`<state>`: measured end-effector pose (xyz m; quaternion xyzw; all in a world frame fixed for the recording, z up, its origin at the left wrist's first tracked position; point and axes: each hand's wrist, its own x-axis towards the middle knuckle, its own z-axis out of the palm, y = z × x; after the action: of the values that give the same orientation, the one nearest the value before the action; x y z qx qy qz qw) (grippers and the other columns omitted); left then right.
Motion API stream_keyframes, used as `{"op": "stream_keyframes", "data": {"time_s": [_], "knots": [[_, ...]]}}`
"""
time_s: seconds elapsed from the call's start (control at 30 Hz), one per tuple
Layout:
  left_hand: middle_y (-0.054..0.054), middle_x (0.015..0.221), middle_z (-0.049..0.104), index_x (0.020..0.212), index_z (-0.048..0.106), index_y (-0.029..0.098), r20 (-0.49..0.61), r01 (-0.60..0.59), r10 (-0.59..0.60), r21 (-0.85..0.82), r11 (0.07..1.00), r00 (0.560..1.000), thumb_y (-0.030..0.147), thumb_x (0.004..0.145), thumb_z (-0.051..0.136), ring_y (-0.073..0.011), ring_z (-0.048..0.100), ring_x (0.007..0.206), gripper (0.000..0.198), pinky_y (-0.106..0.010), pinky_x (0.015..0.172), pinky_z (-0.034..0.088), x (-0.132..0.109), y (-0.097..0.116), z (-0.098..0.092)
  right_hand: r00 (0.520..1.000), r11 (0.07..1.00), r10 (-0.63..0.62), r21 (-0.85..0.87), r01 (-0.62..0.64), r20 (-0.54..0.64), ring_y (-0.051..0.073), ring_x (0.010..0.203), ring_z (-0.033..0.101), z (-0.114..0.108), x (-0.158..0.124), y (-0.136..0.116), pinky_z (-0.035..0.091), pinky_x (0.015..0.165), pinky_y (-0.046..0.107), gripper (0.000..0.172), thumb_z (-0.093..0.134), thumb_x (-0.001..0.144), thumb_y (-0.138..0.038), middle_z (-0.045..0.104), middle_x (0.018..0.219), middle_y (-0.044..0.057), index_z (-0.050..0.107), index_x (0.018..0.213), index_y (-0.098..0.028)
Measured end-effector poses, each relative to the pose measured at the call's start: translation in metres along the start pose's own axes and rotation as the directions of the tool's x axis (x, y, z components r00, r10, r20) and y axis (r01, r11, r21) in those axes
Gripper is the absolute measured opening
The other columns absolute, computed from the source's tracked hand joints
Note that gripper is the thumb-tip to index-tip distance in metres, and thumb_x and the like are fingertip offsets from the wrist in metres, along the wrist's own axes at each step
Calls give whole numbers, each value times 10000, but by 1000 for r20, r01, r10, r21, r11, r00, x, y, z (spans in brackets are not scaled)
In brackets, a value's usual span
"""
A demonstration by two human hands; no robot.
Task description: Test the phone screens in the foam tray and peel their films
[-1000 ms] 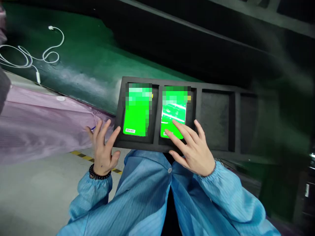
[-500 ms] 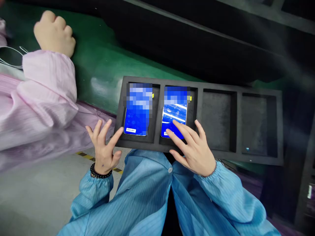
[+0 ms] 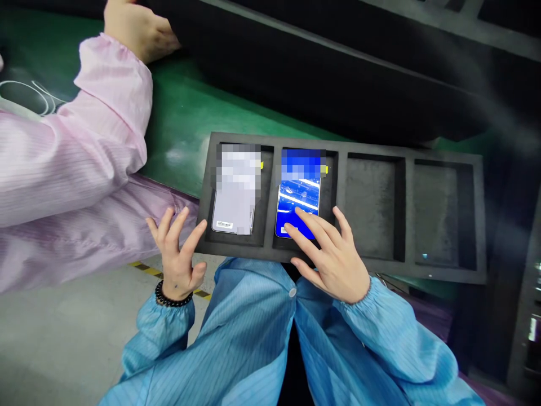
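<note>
A black tray [image 3: 342, 214] with several compartments lies before me, its near edge above my lap. In its leftmost compartment is a smartphone [image 3: 232, 208] with a pale, whitish screen and a small barcode label. The compartment beside it holds another smartphone [image 3: 291, 197], lit blue with bright reflections. My right hand [image 3: 332, 254] has its fingers spread over the lower part of the blue phone, fingertips at its screen. Just left of the tray's corner, my left hand [image 3: 180, 254] is raised with fingers apart, holding nothing. Upper parts of both screens are pixelated.
A co-worker's pink sleeve [image 3: 114, 84] and hand [image 3: 139, 28] reach over the green table [image 3: 181, 113] at upper left. White cable [image 3: 42, 93] lies at far left. Dark structure [image 3: 296, 62] runs along the back. Yellow-black tape [image 3: 146, 269] marks the floor.
The left phone's screen has turned from blue to whitish. The co-worker's hand has moved up and right. My left hand has shifted slightly left; my right hand stays on the blue phone.
</note>
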<state>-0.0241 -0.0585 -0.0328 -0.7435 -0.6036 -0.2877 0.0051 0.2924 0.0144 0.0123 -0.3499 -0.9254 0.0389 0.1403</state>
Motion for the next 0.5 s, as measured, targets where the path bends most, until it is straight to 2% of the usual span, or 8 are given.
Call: {"op": "stream_keyframes", "data": {"time_s": [0.07, 0.17, 0.23, 0.37, 0.5], "knots": [[22, 1726, 218, 1615, 296, 393, 2, -17, 17, 1, 1000, 1000, 581, 1038, 203, -313, 165, 1611, 613, -662, 1316, 32, 0, 0, 0, 1000, 1000, 1, -6, -1, 0, 283, 1291, 591, 0, 0, 0, 311, 1204, 607, 544, 442, 1041, -370, 570, 1521, 169, 422, 1554, -189], [11, 1721, 233, 1584, 371, 406, 87, -17, 15, 30, 999, 996, 579, 1038, 177, -325, 150, 1614, 605, -670, 1311, 4, -1, 0, -1, 1000, 1000, -11, -26, 11, 12, 284, 1297, 584, -1, 0, -1, 296, 1206, 606, 463, 457, 1041, -363, 565, 1526, 171, 527, 1464, -189], [-4, 1715, 249, 1582, 376, 402, 106, 9, -13, 39, 999, 994, 601, 1031, 161, -334, 161, 1611, 624, -674, 1310, 6, -2, 0, -1, 1000, 999, -19, -27, 20, 14, 285, 1291, 585, -1, 0, 0, 292, 1206, 608, 438, 466, 1038, -358, 558, 1532, 172, 555, 1434, -193], [-27, 1716, 244, 1625, 272, 357, 34, 41, -42, 12, 999, 999, 627, 1024, 175, -338, 180, 1606, 666, -663, 1316, 56, -4, -1, -1, 1000, 1000, 6, 4, -6, -8, 284, 1272, 595, 0, 0, 0, 294, 1213, 603, 506, 469, 1030, -372, 562, 1526, 178, 489, 1499, -182], [-59, 1703, 279, 1611, 309, 339, 31, 49, -50, 10, 999, 998, 629, 1022, 170, -347, 190, 1604, 671, -667, 1314, 76, -4, 0, 2, 1000, 1000, 21, 23, -21, -5, 282, 1277, 592, 1, -2, -2, 277, 1231, 602, 503, 474, 1025, -364, 556, 1536, 163, 495, 1496, -189]]}}
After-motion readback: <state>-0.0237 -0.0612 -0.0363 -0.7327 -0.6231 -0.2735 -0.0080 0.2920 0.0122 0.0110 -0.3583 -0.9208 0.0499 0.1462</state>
